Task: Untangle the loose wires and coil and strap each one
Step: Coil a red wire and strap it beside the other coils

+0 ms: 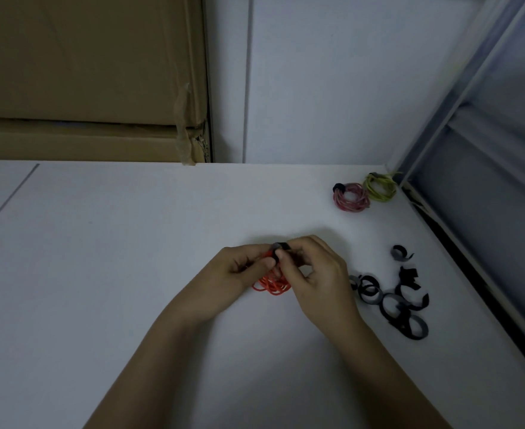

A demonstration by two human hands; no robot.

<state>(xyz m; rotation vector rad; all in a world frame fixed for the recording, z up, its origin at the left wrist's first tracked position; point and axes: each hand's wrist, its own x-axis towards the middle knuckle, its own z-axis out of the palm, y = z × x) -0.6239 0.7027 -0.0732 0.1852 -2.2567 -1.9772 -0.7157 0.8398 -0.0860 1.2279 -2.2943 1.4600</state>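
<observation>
- Step in hand, as judged from the task: fastening a black strap round the top of the orange-red wire coil, which stands between the two hands on the white table; its lower loops show below the fingers, touching or just above the surface.
- Left hand: fingers curled, thumb and fingertips pinching the upper part of the coil and the strap's near end; it holds the bundle together.
- Right hand: fingers curled, pinching the strap from the other side; whether the strap's free end is already pressed home cannot be told, the fingers hiding it.
- To do it well: the left pinch should keep the loops gathered so none springs out; the right should draw the strap snug round all turns before pressing the end flat onto itself; a slack wrap would likely let the coil splay.
- Just right of the right hand: a cluster of spare straps, black and grey, curled into loose rings.
- Beyond the right hand, well apart: a pink wire coil and a yellow-green wire coil, each already strapped, lying just beside one another.
- Room: dim light; a cardboard box beyond the left hand at the table's far edge; a pale wall behind; a grey metal frame along the table's right edge.
</observation>
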